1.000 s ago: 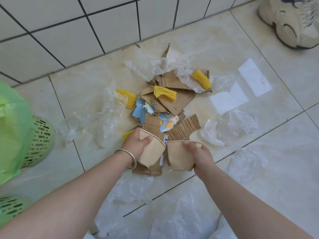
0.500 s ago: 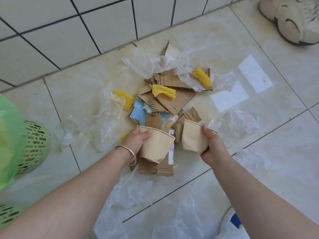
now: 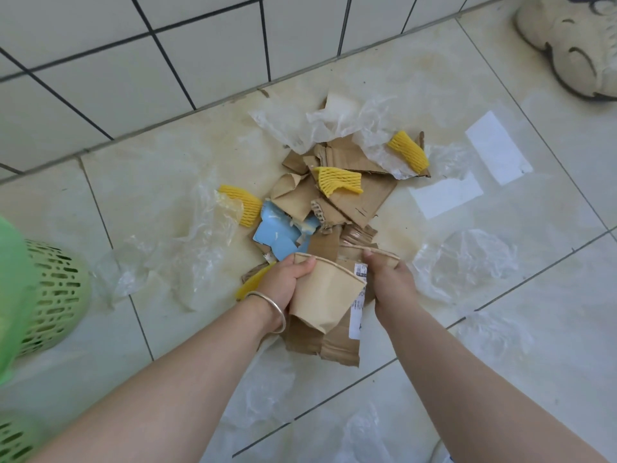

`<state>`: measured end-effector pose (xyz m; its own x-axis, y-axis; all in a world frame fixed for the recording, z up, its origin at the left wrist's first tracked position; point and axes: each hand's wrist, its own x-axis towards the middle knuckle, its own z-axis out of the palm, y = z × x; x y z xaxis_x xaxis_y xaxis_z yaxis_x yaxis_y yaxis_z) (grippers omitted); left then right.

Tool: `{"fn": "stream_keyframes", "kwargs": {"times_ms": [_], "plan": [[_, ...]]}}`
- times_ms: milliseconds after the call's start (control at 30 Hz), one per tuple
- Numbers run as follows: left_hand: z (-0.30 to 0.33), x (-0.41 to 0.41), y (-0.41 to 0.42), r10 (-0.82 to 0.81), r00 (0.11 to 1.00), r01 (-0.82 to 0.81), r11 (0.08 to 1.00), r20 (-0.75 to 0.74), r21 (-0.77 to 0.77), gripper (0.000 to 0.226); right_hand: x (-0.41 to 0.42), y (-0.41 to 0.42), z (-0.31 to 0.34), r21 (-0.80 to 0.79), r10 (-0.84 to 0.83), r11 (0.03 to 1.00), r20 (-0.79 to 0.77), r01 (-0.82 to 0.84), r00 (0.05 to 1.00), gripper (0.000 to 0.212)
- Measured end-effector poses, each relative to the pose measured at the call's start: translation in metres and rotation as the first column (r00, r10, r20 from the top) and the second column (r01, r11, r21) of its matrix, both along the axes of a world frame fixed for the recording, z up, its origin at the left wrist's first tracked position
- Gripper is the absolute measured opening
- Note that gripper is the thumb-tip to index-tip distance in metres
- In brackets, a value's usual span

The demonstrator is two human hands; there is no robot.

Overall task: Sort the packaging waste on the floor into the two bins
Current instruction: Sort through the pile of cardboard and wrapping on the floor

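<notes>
Both hands on paper cups, low over the cardboard pile (image 3: 347,195) on the floor.
My left hand (image 3: 283,282) grips a crushed cup (image 3: 325,295), rim up-left, base toward me. Right hand (image 3: 389,282) curls over a second cup (image 3: 380,253), mostly hidden; I can't tell its axis.
</notes>
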<state>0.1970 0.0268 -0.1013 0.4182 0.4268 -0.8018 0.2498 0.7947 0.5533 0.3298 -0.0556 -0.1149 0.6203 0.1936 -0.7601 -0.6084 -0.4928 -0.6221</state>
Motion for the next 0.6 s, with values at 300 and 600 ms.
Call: {"fn": "stream_keyframes", "kwargs": {"times_ms": [300,600], "plan": [[0.003,-0.014,-0.006,-0.082,0.996,0.082,0.997,-0.04,-0.004,0.007,-0.011,-0.017,0.007,-0.069,0.179,0.981,-0.019,-0.179,0.984,0.015],[0.045,-0.02,0.001,-0.14,0.99,0.137,0.98,0.01,0.144,0.011,-0.009,-0.015,0.071,0.07,0.243,0.965,0.133,-0.254,0.961,0.009]]}}
